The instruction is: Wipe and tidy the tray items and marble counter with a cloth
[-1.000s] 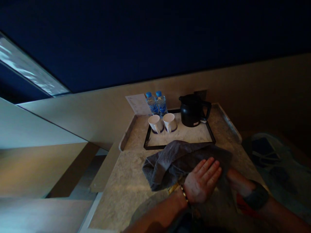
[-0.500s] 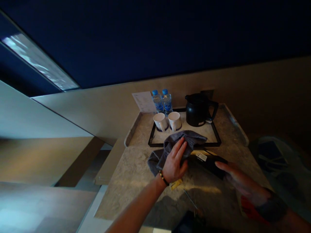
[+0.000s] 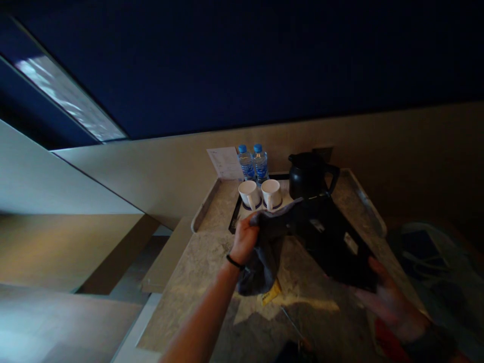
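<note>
My left hand (image 3: pixel 245 238) grips a grey cloth (image 3: pixel 262 252) that hangs down above the marble counter (image 3: pixel 212 254). Its upper end lies against a flat black object (image 3: pixel 328 239) with small white labels. My right hand (image 3: pixel 385 297) holds that black object from below at its near right corner, tilted up off the counter. A small yellow tag (image 3: pixel 271 293) lies on the counter under the cloth.
A black-rimmed tray (image 3: pixel 234 218) at the back carries two white mugs (image 3: pixel 249 193), a black kettle (image 3: pixel 308 174) and two water bottles (image 3: pixel 253 161). A paper card (image 3: pixel 225 162) leans on the wall. A raised lip edges the counter. Bags lie on the floor at the right.
The black object has been lifted and tilted up by my right hand. My left hand has closed on the cloth, which now hangs against the object's edge rather than lying spread.
</note>
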`<state>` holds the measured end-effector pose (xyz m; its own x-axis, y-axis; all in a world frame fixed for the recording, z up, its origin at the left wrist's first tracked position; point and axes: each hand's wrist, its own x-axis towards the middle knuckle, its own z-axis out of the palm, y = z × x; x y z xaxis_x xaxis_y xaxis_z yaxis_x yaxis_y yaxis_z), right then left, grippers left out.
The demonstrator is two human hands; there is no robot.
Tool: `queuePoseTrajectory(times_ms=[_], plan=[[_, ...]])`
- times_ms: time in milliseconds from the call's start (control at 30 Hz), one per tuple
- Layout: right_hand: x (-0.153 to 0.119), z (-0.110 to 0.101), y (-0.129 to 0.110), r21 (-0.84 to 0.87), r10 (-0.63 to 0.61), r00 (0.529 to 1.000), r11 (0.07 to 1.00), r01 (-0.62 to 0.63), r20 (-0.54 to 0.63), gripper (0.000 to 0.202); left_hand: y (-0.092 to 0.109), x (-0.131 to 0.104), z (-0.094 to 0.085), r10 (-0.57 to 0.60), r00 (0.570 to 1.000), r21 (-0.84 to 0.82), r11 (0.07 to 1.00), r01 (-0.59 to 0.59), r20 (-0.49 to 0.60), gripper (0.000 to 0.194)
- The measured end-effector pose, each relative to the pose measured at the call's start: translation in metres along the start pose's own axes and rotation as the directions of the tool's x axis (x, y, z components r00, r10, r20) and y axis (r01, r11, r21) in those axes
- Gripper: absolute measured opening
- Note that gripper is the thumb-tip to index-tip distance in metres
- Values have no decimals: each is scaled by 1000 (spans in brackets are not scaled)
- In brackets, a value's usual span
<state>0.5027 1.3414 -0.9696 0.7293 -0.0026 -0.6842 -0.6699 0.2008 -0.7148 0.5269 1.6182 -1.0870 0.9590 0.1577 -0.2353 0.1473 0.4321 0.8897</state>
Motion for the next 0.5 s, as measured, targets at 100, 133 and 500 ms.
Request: queuePoseTrajectory(times_ms=[100, 133, 500], plan=[[-1, -13, -33, 65, -166, 972, 982, 179, -164, 70, 19, 12, -9, -137, 982, -110, 986, 124, -128, 51], [-1, -18, -43, 70, -212, 957, 971, 229, -199, 72, 26, 17, -6, -139, 983, -129, 984, 123, -118, 53], [50, -33, -25, 147, -298, 946, 937, 315, -126, 50, -52, 109, 160, 87, 777, 568, 633, -526, 623, 39]])
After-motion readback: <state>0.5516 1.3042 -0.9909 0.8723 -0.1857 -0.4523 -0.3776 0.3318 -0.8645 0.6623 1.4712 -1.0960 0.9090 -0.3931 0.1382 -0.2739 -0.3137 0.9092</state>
